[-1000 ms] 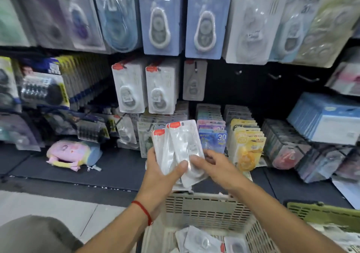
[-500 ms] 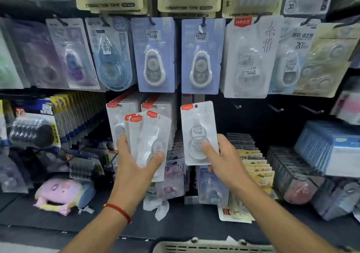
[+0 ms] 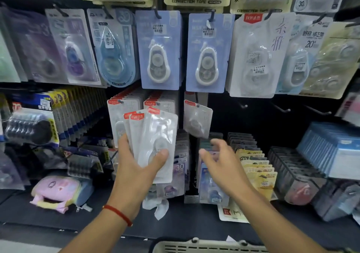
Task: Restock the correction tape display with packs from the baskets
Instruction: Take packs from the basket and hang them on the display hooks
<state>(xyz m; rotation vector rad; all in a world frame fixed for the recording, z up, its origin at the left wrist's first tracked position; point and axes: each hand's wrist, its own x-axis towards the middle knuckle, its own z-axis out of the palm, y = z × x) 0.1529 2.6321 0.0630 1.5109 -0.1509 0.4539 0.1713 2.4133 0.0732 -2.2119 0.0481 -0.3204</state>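
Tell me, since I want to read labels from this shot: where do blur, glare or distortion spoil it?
Head view: the right hand is motion-blurred, the hanging pack above it smeared; glare whitens the packs gripped by the left hand; wide-angle bending tilts the edge packs; the two blue cards stay sharpest.

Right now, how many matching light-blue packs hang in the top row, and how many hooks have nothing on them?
Light-blue packs: 2
Bare hooks: 3
Total: 5

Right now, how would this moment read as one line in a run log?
left hand: holds fanned packs | right hand: empty, below hung pack | basket: bottom edge
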